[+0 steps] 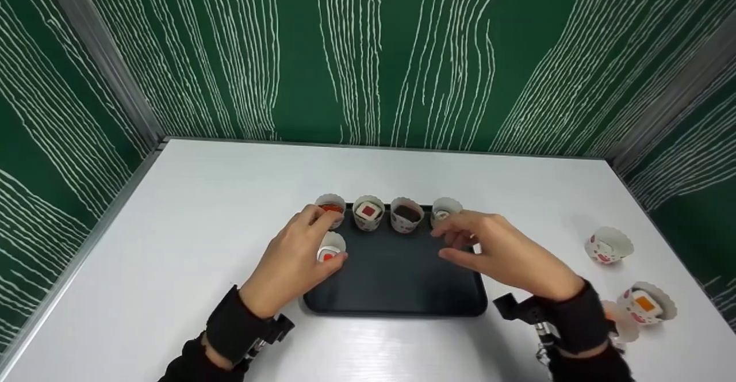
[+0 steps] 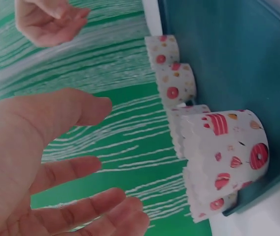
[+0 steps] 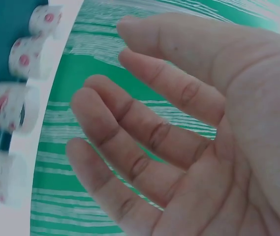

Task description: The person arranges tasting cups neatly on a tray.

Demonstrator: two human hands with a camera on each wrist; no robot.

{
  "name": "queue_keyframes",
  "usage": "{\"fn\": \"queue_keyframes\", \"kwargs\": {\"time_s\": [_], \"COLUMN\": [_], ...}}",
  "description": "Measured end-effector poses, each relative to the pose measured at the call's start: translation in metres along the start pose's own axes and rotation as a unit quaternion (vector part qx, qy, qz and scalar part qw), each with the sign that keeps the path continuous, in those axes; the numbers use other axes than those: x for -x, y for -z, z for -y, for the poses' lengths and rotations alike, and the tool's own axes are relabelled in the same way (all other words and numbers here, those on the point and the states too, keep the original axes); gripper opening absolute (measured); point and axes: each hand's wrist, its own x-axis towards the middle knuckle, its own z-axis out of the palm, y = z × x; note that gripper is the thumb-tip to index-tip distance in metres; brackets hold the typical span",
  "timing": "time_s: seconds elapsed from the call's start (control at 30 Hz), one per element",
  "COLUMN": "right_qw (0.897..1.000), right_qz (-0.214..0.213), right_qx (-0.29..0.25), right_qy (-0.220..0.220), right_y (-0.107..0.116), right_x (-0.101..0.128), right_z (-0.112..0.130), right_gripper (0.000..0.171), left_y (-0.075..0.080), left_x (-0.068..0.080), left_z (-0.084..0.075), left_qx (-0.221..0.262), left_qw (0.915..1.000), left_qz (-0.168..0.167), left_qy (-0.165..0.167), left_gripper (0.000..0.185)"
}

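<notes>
The person's left hand [image 1: 296, 255] and right hand [image 1: 506, 252] hold nothing, fingers loose, over opposite sides of a dark tray [image 1: 397, 278]. Five paper cups [image 1: 368, 221] stand on it, four along its far edge; other cups [image 1: 599, 251] stand on the white table [image 1: 201, 226] farther right.

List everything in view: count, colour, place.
tray: 1, dark, mid-table
row cups: 4, white with printed patterns, along tray's far edge
near cup: 1, white with printed pattern, tray's left side, nearer than the row
side cups: 3, pale, table's right side, one partly behind the right wrist
table: 1, white, under everything
walls: 3, green with white wavy lines, behind and at both sides
posts: 2, grey, back corners
sleeves: 2, black, forearms
wristbands: 2, black, wrists
left hand: 1, bare, above tray's left side
right hand: 1, bare, above tray's right side
</notes>
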Motion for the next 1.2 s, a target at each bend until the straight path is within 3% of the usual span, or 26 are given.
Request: {"fn": "queue_keyframes", "kwargs": {"time_s": [0.33,0.73,1.03,1.2], "right_qw": [0.993,0.97,0.956,0.945], "right_qz": [-0.016,0.047,0.074,0.111], "right_qx": [0.114,0.124,0.161,0.141], "right_qy": [-0.04,-0.204,-0.233,-0.274], "right_y": [0.049,0.116,0.127,0.125], "right_x": [0.025,0.057,0.071,0.079], "right_z": [-0.048,-0.142,-0.189,-0.211], "right_gripper": [0.036,0.062,0.082,0.092], "left_y": [0.009,0.01,0.011,0.01], "left_x": [0.004,0.003,0.004,0.003], "left_z": [-0.005,-0.011,-0.011,-0.012], "left_qx": [-0.004,0.014,0.01,0.016], "left_qw": [0.9998,0.9998,0.9998,0.9997], "left_qz": [-0.014,0.006,0.008,0.01], "left_qy": [-0.011,-0.01,-0.017,-0.018], "left_gripper": [0.052,0.052,0.053,0.053]}}
